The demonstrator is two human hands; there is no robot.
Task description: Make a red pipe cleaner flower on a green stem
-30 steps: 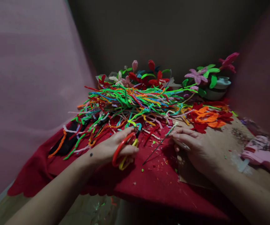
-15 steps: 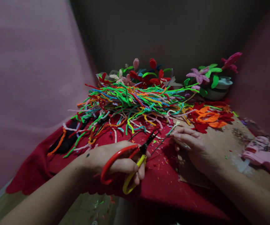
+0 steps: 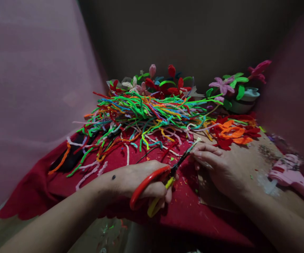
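My left hand (image 3: 152, 181) is closed around scissors (image 3: 148, 184) with one red and one yellow handle loop. Their dark blades point up and right, closer together than before, and lie along a thin stem (image 3: 194, 143) with a pale, frayed tip. My right hand (image 3: 212, 158) pinches that stem just below the tip, fingers pressed together. The stem's lower part is hidden by the blades and my left hand. Whether the blades touch the stem, I cannot tell.
A heap of coloured pipe cleaners (image 3: 146, 109) spreads over the red cloth (image 3: 183, 218). Orange and red petal shapes (image 3: 232, 131) lie on a brown board (image 3: 236, 168). A pink glue gun (image 3: 286, 172) rests at the right. Fuzzy flowers (image 3: 222, 85) stand behind, some in a pale pot (image 3: 244, 103).
My left hand has moved right and slightly up, bringing the scissors to the stem. The blades have drawn closer together. My right hand stays almost where it was, still pinching the stem.
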